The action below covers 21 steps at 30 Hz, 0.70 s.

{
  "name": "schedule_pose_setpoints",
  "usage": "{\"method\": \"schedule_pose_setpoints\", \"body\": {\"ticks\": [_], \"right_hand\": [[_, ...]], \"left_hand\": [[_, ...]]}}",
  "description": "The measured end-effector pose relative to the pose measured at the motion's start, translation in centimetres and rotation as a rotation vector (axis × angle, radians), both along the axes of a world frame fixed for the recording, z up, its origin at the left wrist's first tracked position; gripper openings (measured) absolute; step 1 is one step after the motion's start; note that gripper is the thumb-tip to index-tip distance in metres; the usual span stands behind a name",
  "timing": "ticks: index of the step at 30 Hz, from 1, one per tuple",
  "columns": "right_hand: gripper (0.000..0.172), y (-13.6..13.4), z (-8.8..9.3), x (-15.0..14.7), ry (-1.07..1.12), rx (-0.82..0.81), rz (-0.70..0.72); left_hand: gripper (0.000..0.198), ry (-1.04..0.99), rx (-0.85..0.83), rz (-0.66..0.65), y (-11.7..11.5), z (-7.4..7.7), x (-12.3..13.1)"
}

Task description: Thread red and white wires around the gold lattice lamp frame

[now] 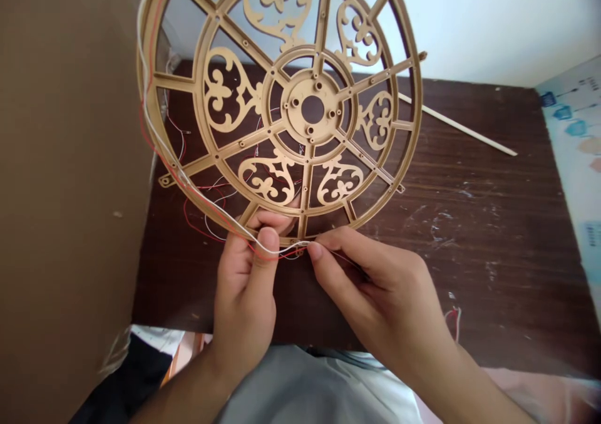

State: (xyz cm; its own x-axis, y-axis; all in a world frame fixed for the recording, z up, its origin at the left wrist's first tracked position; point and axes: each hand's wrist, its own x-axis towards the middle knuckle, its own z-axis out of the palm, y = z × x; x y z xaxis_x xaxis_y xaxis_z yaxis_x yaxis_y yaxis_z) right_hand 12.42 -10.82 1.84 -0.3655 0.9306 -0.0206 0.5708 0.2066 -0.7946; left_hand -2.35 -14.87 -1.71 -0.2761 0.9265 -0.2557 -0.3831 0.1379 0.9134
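A round gold openwork frame (307, 161), with spokes and scroll ornaments, is tilted up above the table. My left hand (251, 286) grips its lower rim, thumb in front and fingers behind. Red and white wires (220, 211) run along the left side of the rim and pass under that thumb. At the bottom of the rim my right hand (375, 280) pinches the wires between thumb and forefinger, close to a small tab. What exactly lies at those fingertips is partly hidden.
The frame is over a dark brown table (469, 223) with scuff marks. A thin pale stick (469, 133) lies at the back right. Loose wires (206, 223) hang behind the frame, and another wire piece (456, 320) is near the front right. A brown panel (70, 161) stands on the left.
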Motion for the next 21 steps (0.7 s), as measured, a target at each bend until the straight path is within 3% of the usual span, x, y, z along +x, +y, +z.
{"method": "schedule_pose_setpoints", "body": {"ticks": [17, 21], "right_hand": [[0.040, 0.25, 0.05, -0.14, -0.082, 0.132, -0.014], [0.032, 0.42, 0.31, 0.63, -0.115, 0.159, 0.012]], "left_hand": [[0.017, -0.058, 0.009, 0.025, -0.14, 0.04, 0.11], [0.019, -0.048, 0.016, 0.024, -0.13, 0.01, 0.19]]}}
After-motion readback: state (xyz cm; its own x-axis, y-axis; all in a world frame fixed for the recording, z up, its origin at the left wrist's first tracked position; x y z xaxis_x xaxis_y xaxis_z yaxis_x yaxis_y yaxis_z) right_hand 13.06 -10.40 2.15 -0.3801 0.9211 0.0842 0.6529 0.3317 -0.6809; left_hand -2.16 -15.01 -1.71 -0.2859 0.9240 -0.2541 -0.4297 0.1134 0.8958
